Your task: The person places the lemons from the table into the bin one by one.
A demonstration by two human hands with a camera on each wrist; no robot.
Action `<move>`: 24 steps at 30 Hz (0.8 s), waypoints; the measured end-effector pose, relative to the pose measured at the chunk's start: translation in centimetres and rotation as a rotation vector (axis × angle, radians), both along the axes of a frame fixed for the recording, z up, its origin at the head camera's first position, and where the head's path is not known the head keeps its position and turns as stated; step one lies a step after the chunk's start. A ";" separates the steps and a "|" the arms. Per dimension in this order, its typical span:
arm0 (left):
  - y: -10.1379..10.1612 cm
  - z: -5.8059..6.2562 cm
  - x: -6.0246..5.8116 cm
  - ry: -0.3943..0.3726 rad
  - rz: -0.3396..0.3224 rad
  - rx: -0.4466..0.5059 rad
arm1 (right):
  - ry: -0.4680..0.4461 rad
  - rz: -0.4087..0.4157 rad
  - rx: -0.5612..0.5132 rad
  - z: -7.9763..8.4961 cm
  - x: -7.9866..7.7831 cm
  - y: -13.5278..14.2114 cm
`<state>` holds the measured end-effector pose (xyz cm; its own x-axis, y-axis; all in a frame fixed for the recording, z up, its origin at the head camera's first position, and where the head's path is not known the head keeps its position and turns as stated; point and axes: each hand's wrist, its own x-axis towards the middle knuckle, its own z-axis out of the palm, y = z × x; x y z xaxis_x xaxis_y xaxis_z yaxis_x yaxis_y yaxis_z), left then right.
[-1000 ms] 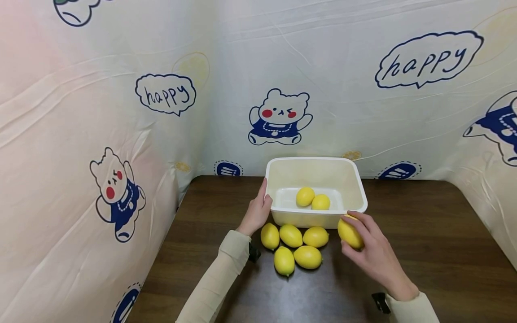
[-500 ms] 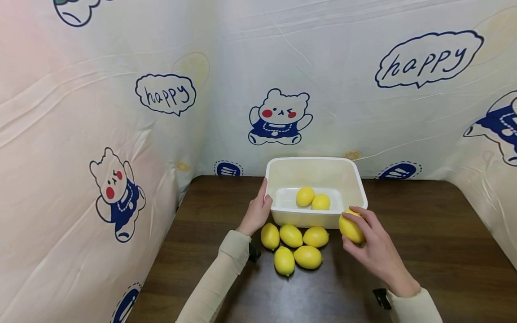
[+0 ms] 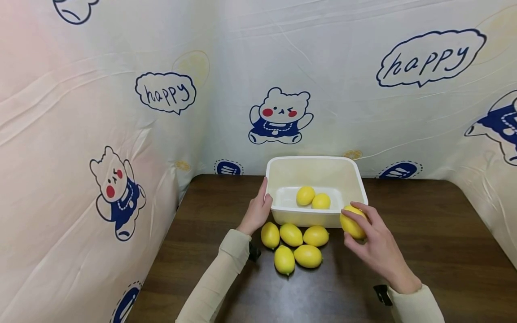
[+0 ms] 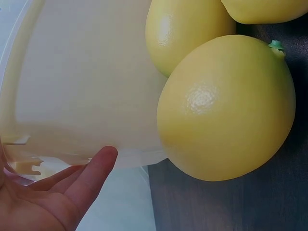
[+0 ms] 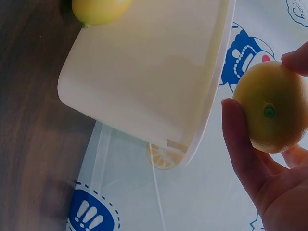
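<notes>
My right hand (image 3: 381, 246) holds a lemon (image 3: 352, 223) between thumb and fingers, raised at the front right corner of a white plastic bin (image 3: 313, 220). In the right wrist view, the lemon (image 5: 269, 108) has its green stem end toward the camera, beside the bin's rim (image 5: 211, 91). My left hand (image 3: 256, 211) grips the bin's left end, thumb at the front corner and fingers along the side. In the left wrist view, that hand (image 4: 62, 197) touches the bin wall (image 4: 91, 72). Two lemons (image 3: 305, 196) lie inside the bin.
Several lemons (image 3: 308, 256) lie in two rows on the dark wooden table (image 3: 210, 215), close in front of the bin. Printed cloth (image 3: 226, 89) hangs behind and at both sides of the table.
My right hand has lifted the lemon slightly upward and a little to the right, up to the rim's level. The left hand, bin and other lemons keep their places.
</notes>
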<state>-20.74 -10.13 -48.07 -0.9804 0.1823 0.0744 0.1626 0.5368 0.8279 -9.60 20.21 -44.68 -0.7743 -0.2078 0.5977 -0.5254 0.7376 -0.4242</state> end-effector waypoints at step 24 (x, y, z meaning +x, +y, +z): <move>-0.1 0.1 0.2 -0.006 0.010 0.003 | 0.036 -0.002 -0.084 1.3 -0.6 0.1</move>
<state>-20.51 -10.19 -47.92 -0.9826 0.1724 0.0692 0.1525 0.5358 0.8305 -10.22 20.34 -43.43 -0.7526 -0.1537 0.6403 -0.5396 0.7013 -0.4659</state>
